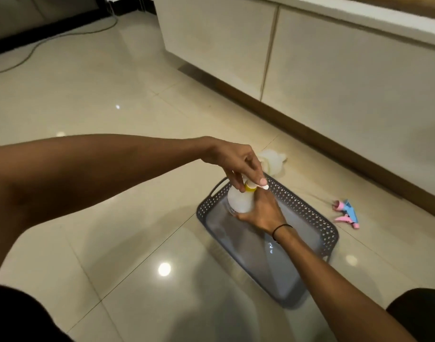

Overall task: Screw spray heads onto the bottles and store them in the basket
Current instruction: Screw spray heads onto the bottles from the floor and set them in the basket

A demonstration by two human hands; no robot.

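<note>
A translucent white bottle (238, 202) hangs over the far left corner of the grey perforated basket (307, 213). My right hand (263, 213) grips the bottle's body from the right. My left hand (236, 164) pinches the yellow and white spray head (326, 190) seated on the bottle's neck. A second white bottle (273, 160) lies on the floor just beyond the basket, partly hidden by my left hand. Two pink and blue spray heads (345, 213) lie on the floor to the right of the basket.
The basket sits on glossy beige floor tiles (100, 107). Cream cabinet doors with a brown plinth (297, 114) run along the right and back. A thin cable (38, 45) trails across the floor at the far left. My knees frame the bottom corners.
</note>
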